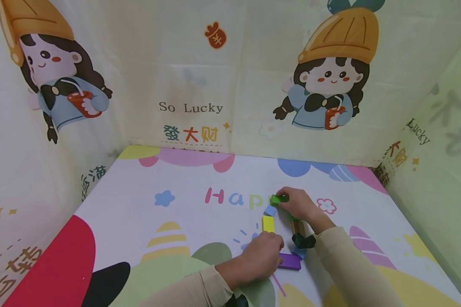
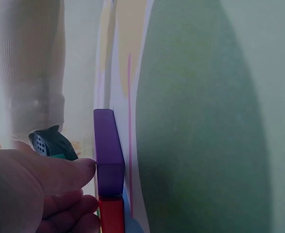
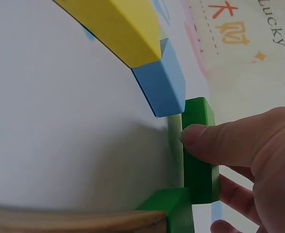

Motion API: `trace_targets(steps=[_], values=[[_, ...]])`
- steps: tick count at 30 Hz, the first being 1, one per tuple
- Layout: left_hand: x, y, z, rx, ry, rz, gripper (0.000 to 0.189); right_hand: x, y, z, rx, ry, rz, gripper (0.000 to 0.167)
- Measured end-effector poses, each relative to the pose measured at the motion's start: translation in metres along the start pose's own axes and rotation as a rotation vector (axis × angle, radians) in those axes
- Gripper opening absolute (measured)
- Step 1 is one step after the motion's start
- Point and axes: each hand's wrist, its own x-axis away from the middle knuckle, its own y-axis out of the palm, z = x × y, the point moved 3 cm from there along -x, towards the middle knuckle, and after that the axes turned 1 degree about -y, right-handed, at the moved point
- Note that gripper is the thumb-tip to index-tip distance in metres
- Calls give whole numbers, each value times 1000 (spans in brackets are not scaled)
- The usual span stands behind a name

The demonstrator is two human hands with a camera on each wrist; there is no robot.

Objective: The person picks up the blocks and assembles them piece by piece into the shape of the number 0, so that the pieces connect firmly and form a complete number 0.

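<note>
My right hand (image 1: 297,204) pinches a green block (image 3: 200,155) between thumb and fingers, at the far end of a ring of coloured blocks. In the right wrist view, a light blue block (image 3: 161,85) adjoins its upper end. A second green block (image 3: 174,206) lies by its lower end, beside a brown wooden block (image 3: 74,221). My left hand (image 1: 261,258) rests at the ring's near left. Its straight thumb touches the purple block (image 2: 109,155); the loosely bent fingers lie against the red block (image 2: 112,213). A yellow block (image 1: 267,224) stands just beyond that hand.
Another blue block (image 1: 299,253) lies by the purple block's right end. The blocks stand on a printed white mat (image 1: 126,221) with coloured shapes and letters. Cream printed cloth (image 1: 249,85) walls rise behind and at both sides. A dark wrist device (image 1: 303,241) sits at my right cuff.
</note>
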Motion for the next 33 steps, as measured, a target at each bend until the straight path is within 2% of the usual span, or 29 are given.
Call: trace_targets(steps=[16, 33], values=[[1, -1, 1, -6, -16, 6, 23, 3, 5, 0, 11, -1, -10, 31], [1, -1, 1, 0, 0, 9, 24, 3, 7, -1, 19, -17, -5, 30]])
